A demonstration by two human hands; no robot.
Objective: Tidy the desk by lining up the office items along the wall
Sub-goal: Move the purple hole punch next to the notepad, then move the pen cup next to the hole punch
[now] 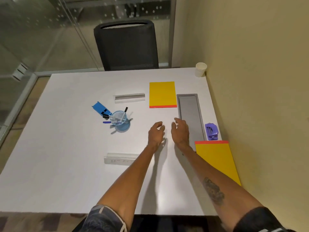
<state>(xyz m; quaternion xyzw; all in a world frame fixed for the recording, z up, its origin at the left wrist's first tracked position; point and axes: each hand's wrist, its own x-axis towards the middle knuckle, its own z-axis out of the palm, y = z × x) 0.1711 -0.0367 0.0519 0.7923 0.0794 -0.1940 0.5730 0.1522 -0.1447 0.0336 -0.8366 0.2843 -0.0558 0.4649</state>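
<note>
White desk (66,164): yellow pad (217,159), purple punch (211,131) sit against the wall (250,81); second yellow pad (163,94) lies well off it. My left hand (156,133), right hand (180,131) hover loosely curled, empty. Next, probably: slide it wallward.

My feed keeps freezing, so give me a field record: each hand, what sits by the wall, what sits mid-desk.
left hand: fingers loosely curled, holding nothing
right hand: fingers relaxed, holding nothing, beside grey tray
by wall: paper cup, purple hole punch, near yellow notepad
mid-desk: far yellow notepad, blue pen cup, blue box, far white strip, near white strip
</note>
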